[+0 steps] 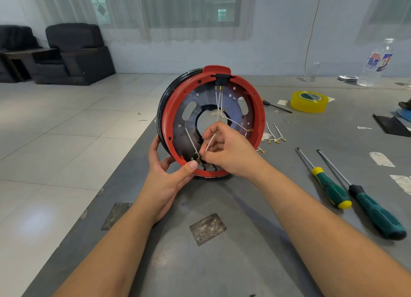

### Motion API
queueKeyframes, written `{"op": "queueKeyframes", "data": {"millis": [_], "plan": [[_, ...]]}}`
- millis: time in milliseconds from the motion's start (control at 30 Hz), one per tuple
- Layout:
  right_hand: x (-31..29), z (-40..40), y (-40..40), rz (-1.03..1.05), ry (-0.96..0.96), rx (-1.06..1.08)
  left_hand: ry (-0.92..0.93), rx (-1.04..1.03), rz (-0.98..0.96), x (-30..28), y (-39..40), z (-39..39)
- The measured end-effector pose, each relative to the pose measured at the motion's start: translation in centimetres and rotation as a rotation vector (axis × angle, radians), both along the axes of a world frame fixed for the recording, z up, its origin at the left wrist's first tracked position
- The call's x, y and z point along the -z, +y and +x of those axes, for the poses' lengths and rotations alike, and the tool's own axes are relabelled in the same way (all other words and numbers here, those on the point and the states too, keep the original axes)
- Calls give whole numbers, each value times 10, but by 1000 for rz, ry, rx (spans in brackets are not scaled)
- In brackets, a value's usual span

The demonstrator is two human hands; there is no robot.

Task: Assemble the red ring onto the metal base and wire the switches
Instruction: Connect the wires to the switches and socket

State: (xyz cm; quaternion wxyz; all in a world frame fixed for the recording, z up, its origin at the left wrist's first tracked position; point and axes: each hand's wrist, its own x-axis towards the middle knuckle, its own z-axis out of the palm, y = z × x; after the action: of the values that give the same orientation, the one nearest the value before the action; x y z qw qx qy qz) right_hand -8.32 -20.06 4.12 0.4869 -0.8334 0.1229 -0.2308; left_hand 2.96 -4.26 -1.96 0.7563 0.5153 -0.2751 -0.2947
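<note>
The red ring [259, 110] sits around the dark metal base [191, 130], and the whole assembly stands on edge on the grey table [222, 252]. A black switch block [221, 79] is at the ring's top, with white wires [219, 101] hanging from it across the base. My left hand [165, 176] grips the ring's lower left rim, thumb on the edge. My right hand [226, 150] pinches a white wire with a brass terminal [200, 158] at the switch contacts near the ring's bottom.
Loose white wires with terminals [274, 135] lie right of the ring. Two green-handled screwdrivers [329, 185] [373, 212] lie to the right. A yellow tape roll [309, 101], a thin black tool [277, 106] and a water bottle [375, 63] are further back. The table's left edge drops to a tiled floor.
</note>
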Motion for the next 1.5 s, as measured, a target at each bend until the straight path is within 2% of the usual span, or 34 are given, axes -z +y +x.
{"op": "queueKeyframes", "data": {"millis": [133,267,1000,1500], "plan": [[-4,-3,-2,-37,9,33,5,-2,-1,1,-1,1],[-5,-4,-4,20,10,-9,1,1,-1,2,-1,2],[-1,0,-6,-129,34,-19,-1,15,-5,1,0,2],[-2,-1,-5,-126,55,-49,0,12,-8,2,-1,4]]}}
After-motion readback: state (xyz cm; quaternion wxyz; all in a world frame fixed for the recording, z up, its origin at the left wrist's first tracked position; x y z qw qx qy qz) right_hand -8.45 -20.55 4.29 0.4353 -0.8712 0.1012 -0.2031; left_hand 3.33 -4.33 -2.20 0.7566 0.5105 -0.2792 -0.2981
